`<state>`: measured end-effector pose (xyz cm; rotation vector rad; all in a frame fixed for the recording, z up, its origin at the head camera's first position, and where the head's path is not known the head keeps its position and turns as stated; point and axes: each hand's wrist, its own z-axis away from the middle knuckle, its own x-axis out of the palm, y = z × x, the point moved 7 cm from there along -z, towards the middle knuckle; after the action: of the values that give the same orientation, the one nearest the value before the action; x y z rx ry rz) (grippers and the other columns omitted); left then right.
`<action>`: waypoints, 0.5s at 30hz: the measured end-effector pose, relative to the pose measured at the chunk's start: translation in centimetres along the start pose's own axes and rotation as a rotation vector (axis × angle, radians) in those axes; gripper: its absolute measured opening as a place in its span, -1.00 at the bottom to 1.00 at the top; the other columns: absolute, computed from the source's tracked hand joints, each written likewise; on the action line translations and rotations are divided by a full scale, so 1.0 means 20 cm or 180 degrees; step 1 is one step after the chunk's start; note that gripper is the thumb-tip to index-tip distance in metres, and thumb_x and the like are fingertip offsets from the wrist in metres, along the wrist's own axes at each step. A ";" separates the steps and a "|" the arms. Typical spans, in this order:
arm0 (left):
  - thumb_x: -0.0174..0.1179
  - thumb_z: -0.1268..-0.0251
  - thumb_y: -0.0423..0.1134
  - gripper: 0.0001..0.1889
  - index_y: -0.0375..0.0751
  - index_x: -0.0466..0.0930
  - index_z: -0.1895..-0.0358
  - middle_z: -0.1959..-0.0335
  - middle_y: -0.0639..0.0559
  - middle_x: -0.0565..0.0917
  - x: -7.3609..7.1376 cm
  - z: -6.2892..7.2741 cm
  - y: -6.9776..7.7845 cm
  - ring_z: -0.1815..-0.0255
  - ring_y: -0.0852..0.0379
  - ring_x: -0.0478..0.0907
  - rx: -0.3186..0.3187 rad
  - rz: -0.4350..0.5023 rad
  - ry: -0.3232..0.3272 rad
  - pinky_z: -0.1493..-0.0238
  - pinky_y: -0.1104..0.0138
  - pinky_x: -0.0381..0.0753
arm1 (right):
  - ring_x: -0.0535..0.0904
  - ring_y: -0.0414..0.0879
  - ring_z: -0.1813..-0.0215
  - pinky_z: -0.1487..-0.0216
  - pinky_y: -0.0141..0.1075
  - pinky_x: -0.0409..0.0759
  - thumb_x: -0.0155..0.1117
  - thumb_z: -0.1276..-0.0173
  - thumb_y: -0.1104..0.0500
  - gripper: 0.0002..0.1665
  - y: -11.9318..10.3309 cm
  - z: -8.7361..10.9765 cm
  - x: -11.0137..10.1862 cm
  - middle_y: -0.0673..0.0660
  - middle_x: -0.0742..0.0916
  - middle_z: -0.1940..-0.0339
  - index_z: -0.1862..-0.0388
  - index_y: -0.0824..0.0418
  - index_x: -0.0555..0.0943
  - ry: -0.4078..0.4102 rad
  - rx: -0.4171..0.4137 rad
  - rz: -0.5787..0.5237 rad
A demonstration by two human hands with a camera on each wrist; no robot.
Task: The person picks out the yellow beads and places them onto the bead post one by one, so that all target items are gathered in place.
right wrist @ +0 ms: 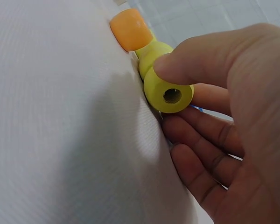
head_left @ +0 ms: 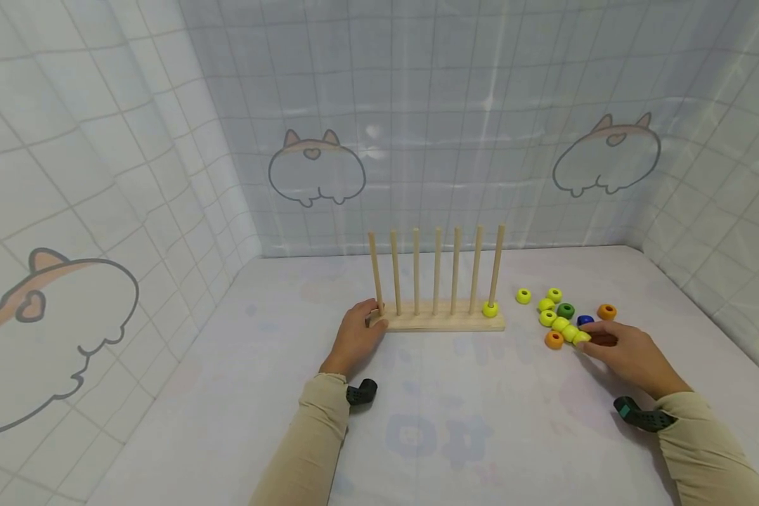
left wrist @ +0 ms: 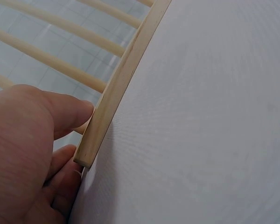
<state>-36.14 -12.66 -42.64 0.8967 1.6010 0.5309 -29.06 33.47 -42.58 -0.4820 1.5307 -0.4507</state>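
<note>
A wooden peg rack (head_left: pixel 443 323) stands on the table, its upright pegs in a row. My left hand (head_left: pixel 356 336) grips the left end of its base; in the left wrist view the thumb (left wrist: pixel 77 112) lies against the base (left wrist: pixel 107 105) and the other fingers go behind it. One yellow bead (head_left: pixel 490 309) sits at the bottom of the rightmost peg. Off to the right, my right hand (head_left: pixel 629 355) pinches a yellow bead (right wrist: pixel 165 95) between thumb and fingers, low at the table. That bead is at the near end of a touching line of yellow beads (head_left: pixel 561 325).
Around the right hand lie an orange bead (head_left: pixel 554 339), another orange bead (head_left: pixel 606 311), a green bead (head_left: pixel 566 310) and a partly hidden blue bead (head_left: pixel 585 320). A loose yellow bead (head_left: pixel 523 296) lies nearer the rack. Tile-patterned sheeting (head_left: pixel 417 140) rises behind the table.
</note>
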 end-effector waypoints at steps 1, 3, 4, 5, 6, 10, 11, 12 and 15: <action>0.23 -0.37 -0.28 -0.59 -0.30 0.58 -0.25 -0.40 -0.28 0.42 0.00 0.00 0.00 -0.43 -0.24 0.31 0.0008 -0.0006 0.0003 -0.38 -0.01 0.37 | 0.58 0.26 -0.02 0.14 -0.01 0.66 0.32 -0.39 -0.14 -0.27 0.00 0.00 0.00 0.39 0.67 -0.02 -0.25 0.43 0.52 0.0006 -0.0001 -0.0005; 0.23 -0.37 -0.28 -0.60 -0.30 0.59 -0.24 -0.39 -0.29 0.43 0.00 0.00 0.00 -0.42 -0.25 0.32 0.0033 -0.0019 0.0012 -0.37 -0.03 0.39 | 0.58 0.26 -0.02 0.14 -0.01 0.66 0.32 -0.39 -0.12 -0.28 0.00 0.00 0.00 0.40 0.67 -0.02 -0.24 0.43 0.52 0.0017 -0.0004 -0.0012; 0.23 -0.37 -0.27 -0.60 -0.29 0.59 -0.24 -0.39 -0.28 0.43 0.00 0.00 -0.01 -0.42 -0.25 0.32 0.0039 -0.0027 0.0008 -0.36 -0.02 0.40 | 0.58 0.26 -0.01 0.15 -0.03 0.66 0.32 -0.40 -0.12 -0.29 0.00 0.00 0.00 0.40 0.67 -0.01 -0.24 0.44 0.52 0.0022 -0.0006 -0.0011; 0.23 -0.37 -0.27 -0.60 -0.29 0.59 -0.23 -0.39 -0.28 0.43 0.00 0.00 -0.01 -0.42 -0.25 0.32 0.0049 -0.0028 0.0008 -0.34 -0.02 0.42 | 0.59 0.26 -0.01 0.16 -0.03 0.66 0.32 -0.40 -0.11 -0.29 0.00 0.00 0.00 0.40 0.67 -0.01 -0.24 0.44 0.52 0.0028 -0.0012 -0.0009; 0.23 -0.38 -0.27 -0.61 -0.28 0.60 -0.23 -0.39 -0.28 0.43 0.00 0.00 -0.02 -0.42 -0.25 0.33 0.0048 -0.0031 0.0004 -0.33 -0.02 0.43 | 0.59 0.26 -0.01 0.16 -0.03 0.67 0.32 -0.40 -0.11 -0.29 0.00 0.00 0.00 0.40 0.68 -0.01 -0.24 0.44 0.52 0.0033 -0.0016 -0.0005; 0.23 -0.39 -0.25 -0.60 -0.26 0.59 -0.24 -0.40 -0.25 0.42 0.01 -0.01 -0.03 -0.42 -0.22 0.33 0.0026 -0.0010 -0.0018 -0.32 0.01 0.45 | 0.59 0.25 -0.01 0.18 -0.08 0.65 0.31 -0.41 -0.12 -0.29 0.00 0.00 0.00 0.40 0.68 -0.01 -0.23 0.44 0.53 0.0049 -0.0035 -0.0003; 0.23 -0.39 -0.26 -0.60 -0.27 0.59 -0.24 -0.40 -0.26 0.42 0.01 -0.01 -0.03 -0.42 -0.22 0.33 0.0027 -0.0003 -0.0014 -0.32 0.02 0.45 | 0.59 0.24 0.00 0.19 -0.10 0.64 0.30 -0.41 -0.13 -0.29 0.00 0.00 0.00 0.40 0.68 -0.01 -0.24 0.44 0.53 0.0052 -0.0041 -0.0001; 0.23 -0.38 -0.25 -0.60 -0.27 0.59 -0.25 -0.41 -0.25 0.42 0.01 -0.01 -0.03 -0.42 -0.22 0.33 0.0023 0.0002 -0.0011 -0.33 0.02 0.45 | 0.59 0.24 0.00 0.20 -0.12 0.63 0.29 -0.42 -0.14 -0.29 0.00 0.00 0.00 0.40 0.68 -0.01 -0.24 0.44 0.53 0.0054 -0.0047 0.0002; 0.23 -0.38 -0.26 -0.59 -0.27 0.59 -0.25 -0.40 -0.25 0.42 0.01 -0.01 -0.03 -0.42 -0.22 0.33 0.0027 0.0007 0.0007 -0.33 0.01 0.44 | 0.58 0.22 0.02 0.24 -0.19 0.59 0.26 -0.44 -0.15 -0.29 0.00 0.00 -0.01 0.39 0.68 -0.01 -0.24 0.43 0.54 0.0059 -0.0058 -0.0008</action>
<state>-36.52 -12.85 -43.14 0.9045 1.6054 0.5272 -29.03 33.54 -42.42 -0.4951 1.5535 -0.4445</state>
